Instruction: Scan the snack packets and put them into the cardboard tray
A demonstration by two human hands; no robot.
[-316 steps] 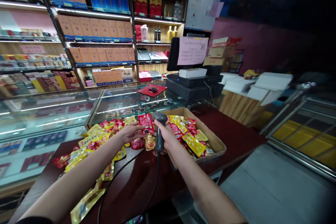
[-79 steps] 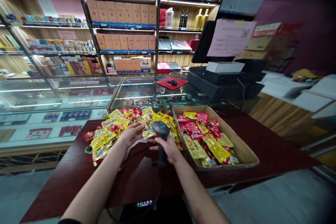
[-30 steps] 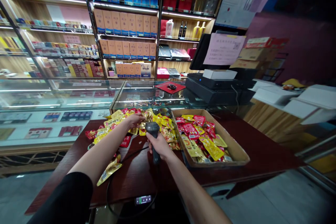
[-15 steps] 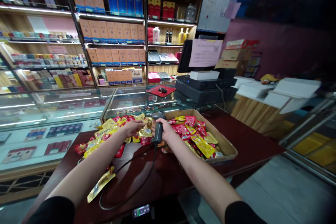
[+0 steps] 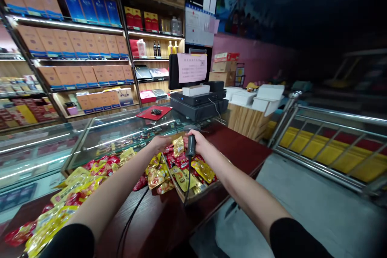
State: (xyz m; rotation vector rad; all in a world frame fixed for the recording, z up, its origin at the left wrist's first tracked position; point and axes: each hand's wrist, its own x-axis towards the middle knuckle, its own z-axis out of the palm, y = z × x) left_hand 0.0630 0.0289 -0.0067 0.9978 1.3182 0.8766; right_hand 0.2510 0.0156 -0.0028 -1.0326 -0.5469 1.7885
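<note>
My right hand (image 5: pixel 201 143) is shut around the grip of a black handheld barcode scanner (image 5: pixel 191 146), whose cable hangs down over the box. A gold snack packet (image 5: pixel 178 146) stands upright just in front of the scanner head, pinched at its edge by my left hand (image 5: pixel 160 143). Below my hands, a cardboard box (image 5: pixel 199 193) holds many red and yellow snack packets (image 5: pixel 181 167). More loose packets (image 5: pixel 75 187) lie in a heap on the counter to the left, partly hidden by my left forearm.
The dark red counter (image 5: pixel 242 149) runs beside a glass display case (image 5: pixel 121 129). Behind stand a cash register with monitor (image 5: pixel 190 88) and shelves of boxed goods (image 5: pixel 78 44). A steel railing (image 5: pixel 329 145) and the floor lie to the right.
My head has turned, swinging the shop leftward and tilting it. My hands have come up together, and my left hand now holds a gold packet upright against the scanner head.
</note>
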